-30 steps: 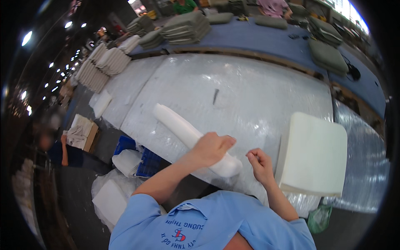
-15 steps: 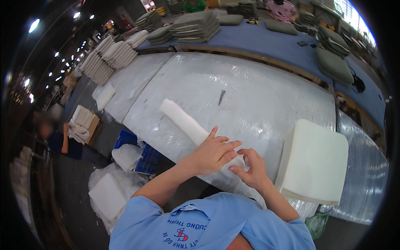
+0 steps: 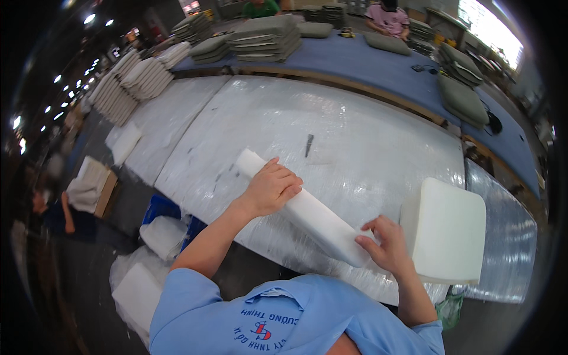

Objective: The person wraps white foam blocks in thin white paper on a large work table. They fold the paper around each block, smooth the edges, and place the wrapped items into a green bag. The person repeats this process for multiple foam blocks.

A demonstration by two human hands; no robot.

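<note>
A rolled-up white sheet of soft padding (image 3: 322, 222) lies slantwise on the plastic-wrapped table before me, its far end to the left and its near end to the right. My left hand (image 3: 273, 188) is closed over the roll near its far end, fingers across the top. By the near end is my right hand (image 3: 387, 244), with its thumb at the roll's edge and the curled fingers apart from the thumb. Whether it pinches a bit of the sheet is too small to tell. To the right of this hand stands a stack of white cushion pads (image 3: 449, 231) with rounded corners.
The table (image 3: 266, 118) is covered in shiny clear film. Beyond it, a blue work table (image 3: 355, 62) bears grey-green cushions (image 3: 263, 38). A blue crate (image 3: 157, 210) and bagged white pads (image 3: 139, 293) are at the lower left. A person (image 3: 387, 21) sits across the blue table.
My hands have moved apart: the left one up along the roll toward its far end, the right one slightly to the right. More of the roll's near part now shows. The view has shifted slightly.
</note>
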